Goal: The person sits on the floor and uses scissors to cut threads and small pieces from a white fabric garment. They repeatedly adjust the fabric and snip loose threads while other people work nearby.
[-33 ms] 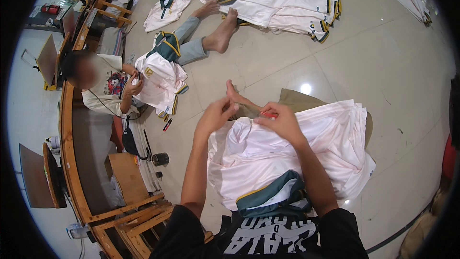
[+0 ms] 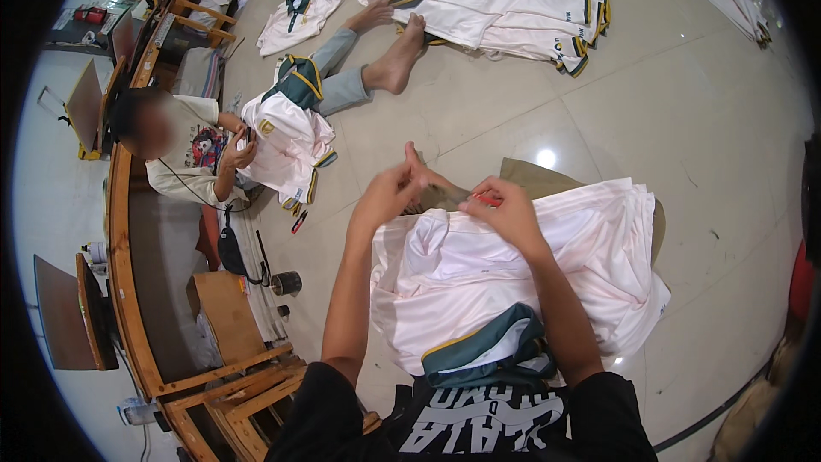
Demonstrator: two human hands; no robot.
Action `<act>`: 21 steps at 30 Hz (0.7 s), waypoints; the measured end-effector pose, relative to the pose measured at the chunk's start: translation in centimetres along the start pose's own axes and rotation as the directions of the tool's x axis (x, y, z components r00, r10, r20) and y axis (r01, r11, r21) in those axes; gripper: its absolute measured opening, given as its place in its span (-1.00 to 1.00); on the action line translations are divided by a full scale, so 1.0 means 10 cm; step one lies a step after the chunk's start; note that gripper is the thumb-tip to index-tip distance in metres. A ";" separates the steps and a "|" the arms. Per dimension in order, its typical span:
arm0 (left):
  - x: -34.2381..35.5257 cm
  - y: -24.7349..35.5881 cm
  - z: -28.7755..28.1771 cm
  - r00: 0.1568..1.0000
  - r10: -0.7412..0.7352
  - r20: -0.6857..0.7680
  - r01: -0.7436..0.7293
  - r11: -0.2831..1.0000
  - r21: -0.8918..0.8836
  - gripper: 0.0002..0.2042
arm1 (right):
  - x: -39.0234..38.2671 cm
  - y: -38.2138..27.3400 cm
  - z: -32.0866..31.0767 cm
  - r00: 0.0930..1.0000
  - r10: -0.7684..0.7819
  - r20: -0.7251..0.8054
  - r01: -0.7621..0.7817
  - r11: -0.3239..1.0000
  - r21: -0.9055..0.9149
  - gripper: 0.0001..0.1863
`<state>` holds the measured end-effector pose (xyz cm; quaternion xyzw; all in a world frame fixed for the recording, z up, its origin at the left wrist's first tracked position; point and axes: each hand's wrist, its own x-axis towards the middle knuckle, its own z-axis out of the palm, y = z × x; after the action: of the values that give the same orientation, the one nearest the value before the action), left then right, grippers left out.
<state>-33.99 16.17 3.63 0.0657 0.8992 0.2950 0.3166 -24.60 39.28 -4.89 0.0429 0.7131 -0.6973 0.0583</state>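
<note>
A white shirt with a dark green and yellow collar lies across my lap. Above its far edge, my right hand is closed around a small red-handled tool; a blurred grey part sticks out to the left, its exact kind unclear. Just left of it, my left hand is raised with thumb and fingers drawn together. Its fingertips are smeared, and whatever they pinch is too small to make out. My bare foot shows just beyond the hands.
At left, another person sits holding a small dark object, a white shirt on their lap. More white shirts are spread on the tiles. A red-black tool, a dark cup and a wooden bench frame are nearby.
My right hand has shifted slightly to the right with the red-handled tool. The left hand's fingertips have moved a little and are more blurred. The shirt lies as before.
</note>
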 end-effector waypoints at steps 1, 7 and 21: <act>0.15 0.16 -0.04 0.999 -0.046 0.028 0.048 0.998 -0.050 -0.74 | 0.04 0.06 -0.08 0.995 0.052 -0.080 -0.053 0.999 -0.011 -0.59; 0.42 0.13 0.03 0.621 0.561 -0.548 -0.396 0.828 0.398 -0.62 | 0.14 0.15 -0.05 0.986 0.100 -0.134 -0.095 0.995 0.041 -0.59; -0.67 -0.22 0.74 0.873 -0.095 -0.478 -0.101 0.925 -0.367 -0.80 | 0.07 0.03 0.10 1.000 0.001 0.002 -0.001 1.000 -0.010 -0.54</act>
<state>-24.01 15.93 1.29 -0.0719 0.8748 0.4712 0.0863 -25.23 38.23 -5.28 0.0424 0.7163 -0.6939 0.0598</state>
